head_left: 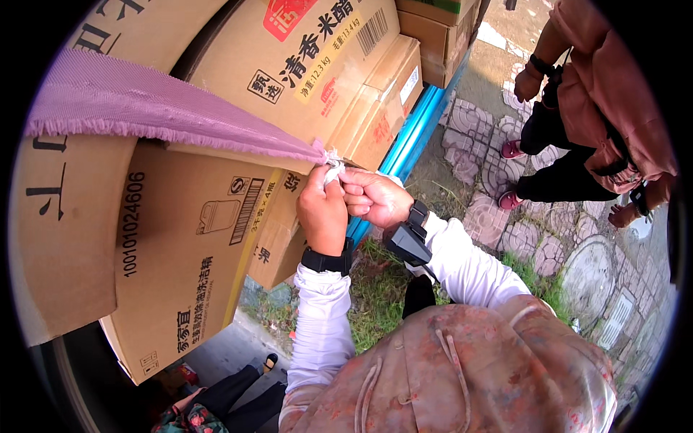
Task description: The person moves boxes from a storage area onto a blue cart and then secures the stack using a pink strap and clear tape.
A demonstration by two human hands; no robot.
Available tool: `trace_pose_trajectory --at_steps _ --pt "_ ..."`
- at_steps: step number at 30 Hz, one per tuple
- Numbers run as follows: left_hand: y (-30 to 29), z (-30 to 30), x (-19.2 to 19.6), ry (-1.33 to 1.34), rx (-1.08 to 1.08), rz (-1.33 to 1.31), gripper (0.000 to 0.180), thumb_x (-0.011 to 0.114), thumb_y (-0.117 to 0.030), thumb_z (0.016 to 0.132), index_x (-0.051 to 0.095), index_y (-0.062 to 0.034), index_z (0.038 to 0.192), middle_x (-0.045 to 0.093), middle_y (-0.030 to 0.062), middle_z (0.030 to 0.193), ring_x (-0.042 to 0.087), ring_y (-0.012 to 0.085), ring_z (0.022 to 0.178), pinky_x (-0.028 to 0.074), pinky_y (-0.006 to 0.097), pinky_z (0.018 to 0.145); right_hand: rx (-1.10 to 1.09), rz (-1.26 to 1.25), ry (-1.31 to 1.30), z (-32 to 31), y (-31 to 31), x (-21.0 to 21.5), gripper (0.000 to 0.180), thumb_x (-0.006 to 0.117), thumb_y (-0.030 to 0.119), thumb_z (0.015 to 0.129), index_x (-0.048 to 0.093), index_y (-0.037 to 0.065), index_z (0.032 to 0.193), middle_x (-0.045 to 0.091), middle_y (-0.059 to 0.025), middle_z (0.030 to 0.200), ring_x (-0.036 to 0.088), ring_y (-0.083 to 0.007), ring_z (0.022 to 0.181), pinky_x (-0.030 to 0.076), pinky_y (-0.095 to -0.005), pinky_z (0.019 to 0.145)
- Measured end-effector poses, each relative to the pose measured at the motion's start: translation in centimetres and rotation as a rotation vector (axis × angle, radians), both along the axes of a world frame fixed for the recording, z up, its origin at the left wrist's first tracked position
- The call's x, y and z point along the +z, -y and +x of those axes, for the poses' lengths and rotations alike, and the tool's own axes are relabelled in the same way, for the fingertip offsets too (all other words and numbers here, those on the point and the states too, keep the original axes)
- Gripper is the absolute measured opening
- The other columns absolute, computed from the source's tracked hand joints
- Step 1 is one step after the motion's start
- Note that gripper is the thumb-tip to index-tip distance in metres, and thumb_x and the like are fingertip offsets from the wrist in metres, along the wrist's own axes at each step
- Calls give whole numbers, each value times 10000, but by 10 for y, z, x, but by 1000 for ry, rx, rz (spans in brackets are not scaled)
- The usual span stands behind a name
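A wide purple cloth band [180, 108] with a frayed lower edge stretches from the left across the stacked cartons and narrows to a bunched end. There a white cord [333, 164] is looped and knotted around the gathered fabric. My left hand [323, 211] is closed, pinching the cord just below the knot. Close against it on the right, my right hand [377, 200] is curled with its fingers pressed together at the same cord. Exactly how the cord runs between the fingers is hidden.
Large brown cartons [202, 209] are stacked ahead and to the left, beside a blue metal rail [411, 144]. Grass [382, 289] and patterned paving [491, 166] lie below. A person in a pinkish top [621, 94] stands at right; another person's dark-trousered legs [231, 397] show at lower left.
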State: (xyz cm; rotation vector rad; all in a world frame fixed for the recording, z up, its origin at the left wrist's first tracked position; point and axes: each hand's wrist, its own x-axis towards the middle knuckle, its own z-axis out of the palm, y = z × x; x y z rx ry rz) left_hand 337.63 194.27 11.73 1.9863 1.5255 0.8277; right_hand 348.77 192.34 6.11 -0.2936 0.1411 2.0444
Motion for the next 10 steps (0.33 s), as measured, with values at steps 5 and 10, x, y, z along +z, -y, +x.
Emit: trace_pose_trajectory --at_steps 5,10 --pt "3 1 6 16 -17 -66 165 508 -40 848 601 42 957 600 51 736 518 110 656 433 275 614 -12 64 33 -1 3 0 150 497 175 935 448 117 805 331 67 551 253 -33 413 214 -202 368" --pt "4 -2 3 95 -16 -141 155 514 -56 856 608 23 950 596 52 722 520 116 651 428 273 608 76 166 58 9 0 -3 193 504 208 937 428 132 776 329 71 553 267 -37 426 227 -206 381"
